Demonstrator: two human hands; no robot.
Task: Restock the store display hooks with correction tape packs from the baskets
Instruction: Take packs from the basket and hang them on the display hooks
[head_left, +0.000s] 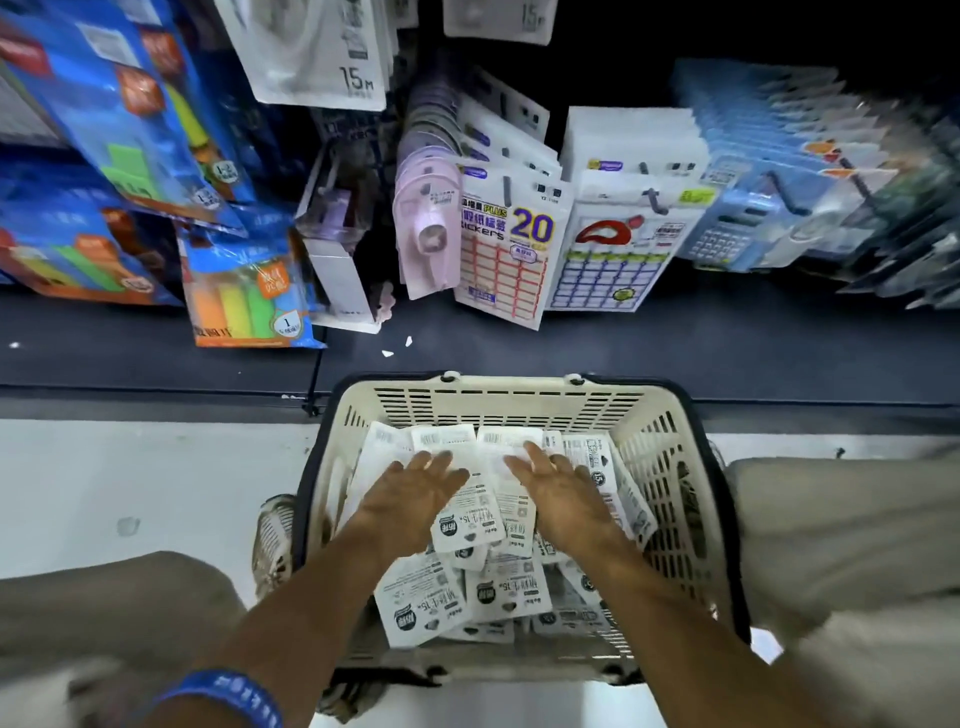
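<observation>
Left hand (415, 486) lies flat, fingers straight, on the correction tape packs (462, 525) heaped in the cream basket (670, 467) on the floor; nothing grasped. Right hand (558, 486) likewise spread, palm down, beside it. Likely both are gathering a stack for lifting. Hanging 15m packs (322, 52) at the display's top edge mark the probable target hooks.

Readable print on the hanging packs and basket packs

A white hanging pack (332, 52) reads "15M"; another (501, 21) above shows "15". The sticker pack (506, 254) reads "PLUS", "stickers" and "20". The highlighter pack (249, 301) bears a "1". Packs in the basket (470, 525) show "15"; the rest is too small.
</observation>
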